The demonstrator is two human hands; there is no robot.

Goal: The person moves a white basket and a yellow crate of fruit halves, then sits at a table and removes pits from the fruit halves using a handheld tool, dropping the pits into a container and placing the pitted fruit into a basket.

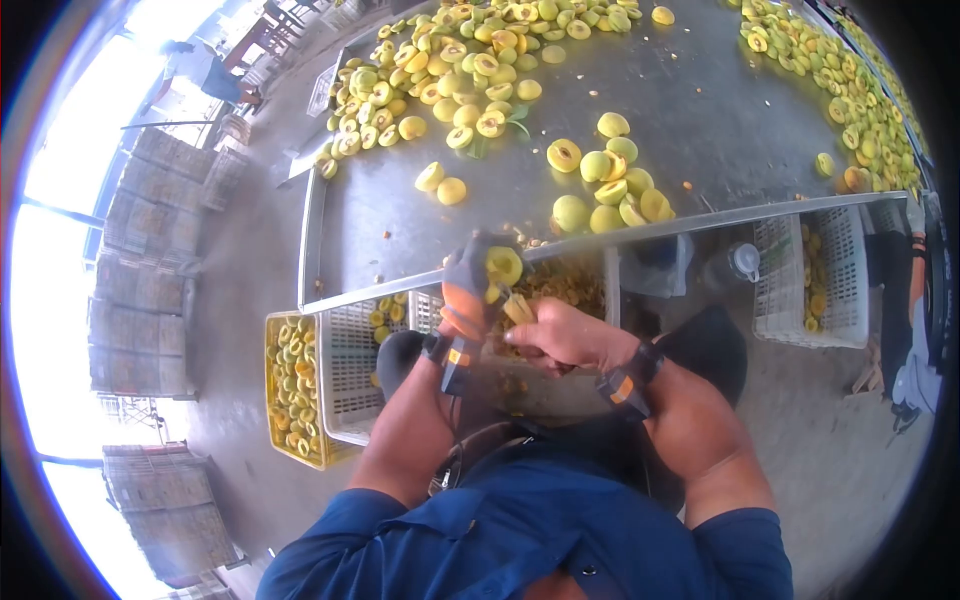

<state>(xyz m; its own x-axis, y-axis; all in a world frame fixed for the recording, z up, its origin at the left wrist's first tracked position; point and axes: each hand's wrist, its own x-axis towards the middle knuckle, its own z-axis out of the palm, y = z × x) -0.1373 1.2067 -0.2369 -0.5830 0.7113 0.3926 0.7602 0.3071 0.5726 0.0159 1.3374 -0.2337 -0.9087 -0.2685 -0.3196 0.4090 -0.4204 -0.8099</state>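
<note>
My left hand (465, 278), in a dark and orange glove, is closed around a yellow-green peach half (505, 264) at the near edge of the metal table (400, 240). My bare right hand (570, 335) is closed on a small tool with a yellowish handle (517, 307); its tip is too small to make out, close to the fruit. Just past my hands lies a small group of peaches (605, 185), some cut open with pits showing. Below them, a crate of pits and scraps (570, 287) stands under the table edge.
A large heap of halved peaches (460, 75) covers the far left tabletop, another pile (840, 95) the right. White crates (345, 385) (850, 310) and a yellow crate (272, 385) hold fruit below. A lidded bottle (745, 262) stands right. Another person's arm (917, 265) shows far right.
</note>
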